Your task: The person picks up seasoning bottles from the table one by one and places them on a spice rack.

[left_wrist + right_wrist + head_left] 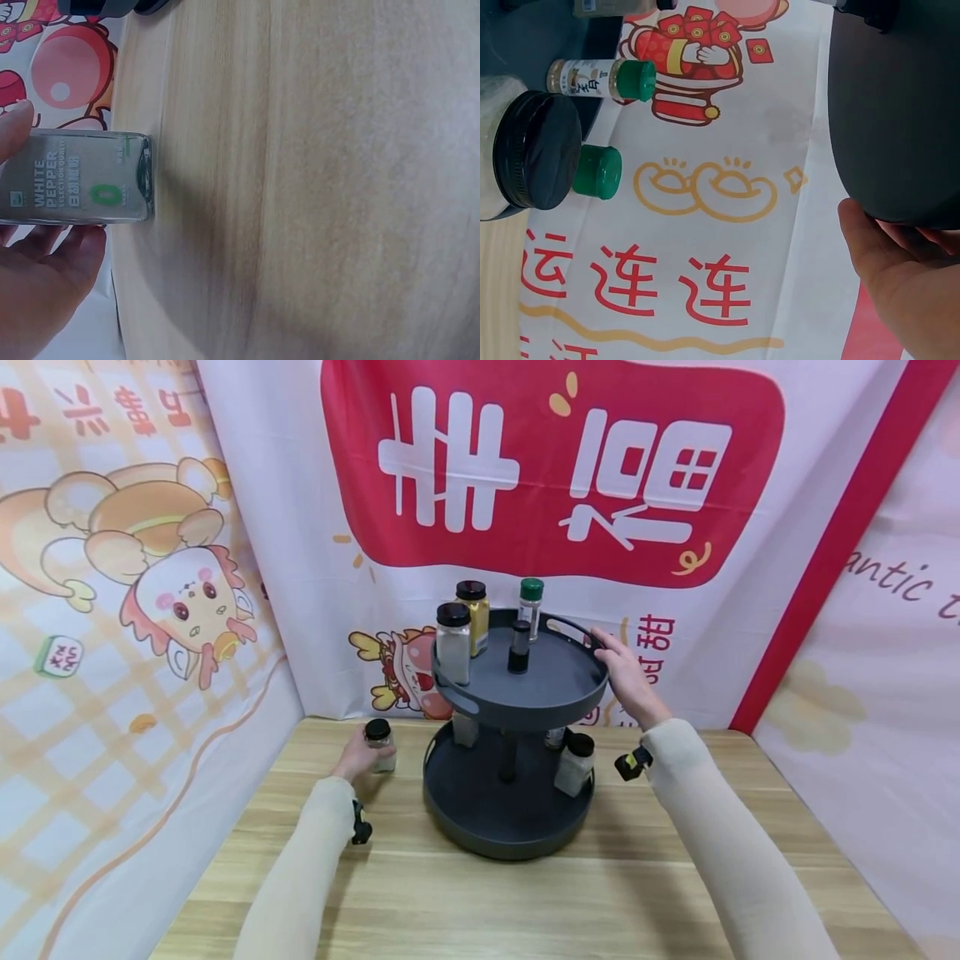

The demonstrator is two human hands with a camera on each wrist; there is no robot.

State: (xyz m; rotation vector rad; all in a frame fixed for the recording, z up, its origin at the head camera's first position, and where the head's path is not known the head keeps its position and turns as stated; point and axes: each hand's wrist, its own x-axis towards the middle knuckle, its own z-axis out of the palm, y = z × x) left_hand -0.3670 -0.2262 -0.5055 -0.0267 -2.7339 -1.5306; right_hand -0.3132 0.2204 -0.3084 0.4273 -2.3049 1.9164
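Note:
My left hand (358,755) grips a square glass jar (382,750) with a black lid, left of a dark grey two-tier turntable rack (510,839). In the left wrist view the jar (82,180) reads "WHITE PEPPER", fingers and thumb on opposite sides. Whether its base touches the table cannot be told. My right hand (626,677) holds the upper tray's rim at its right handle slot; the right wrist view shows fingers (877,247) against the tray's underside (900,112). On the upper tray stand a white-filled jar (453,647), a yellow jar (477,614) and a green-capped bottle (531,606).
The lower tier carries a black-lidded jar (576,766) at right, another jar (465,731) at back left, and green-capped bottles (585,79). A black-topped post (519,647) rises mid upper tray. The rack stands on a wooden table (480,906) before a printed cloth (285,527).

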